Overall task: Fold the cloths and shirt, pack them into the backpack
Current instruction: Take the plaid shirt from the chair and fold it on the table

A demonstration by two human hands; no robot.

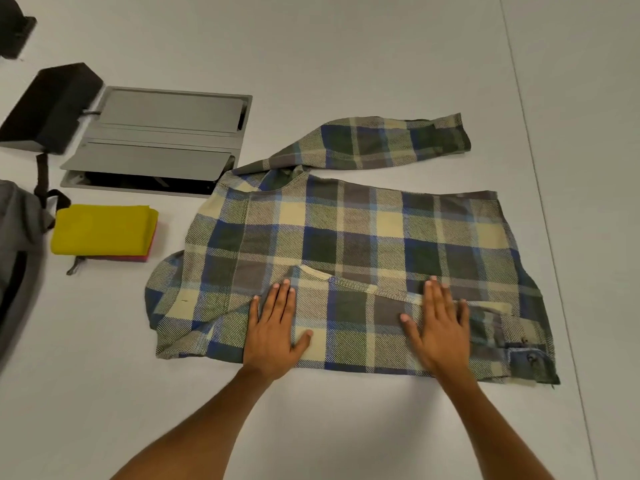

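Note:
A plaid shirt [346, 244] in blue, green and cream lies spread on the white table, collar toward the left. Its near sleeve is folded across the body along the front edge; the far sleeve [388, 142] stretches out behind it. My left hand [275, 332] lies flat, fingers spread, on the folded sleeve. My right hand [441, 323] presses flat on the same sleeve further right, near the cuff. A stack of folded cloths [104, 232], yellow on top with pink beneath, rests left of the shirt. The grey backpack [17, 258] sits at the left edge, partly out of view.
A grey metal floor-box lid [162, 133] is set into the table behind the cloths, with a black block [52, 105] at its left. Another dark object [14, 26] sits in the far left corner. A seam [540, 202] runs down the table on the right.

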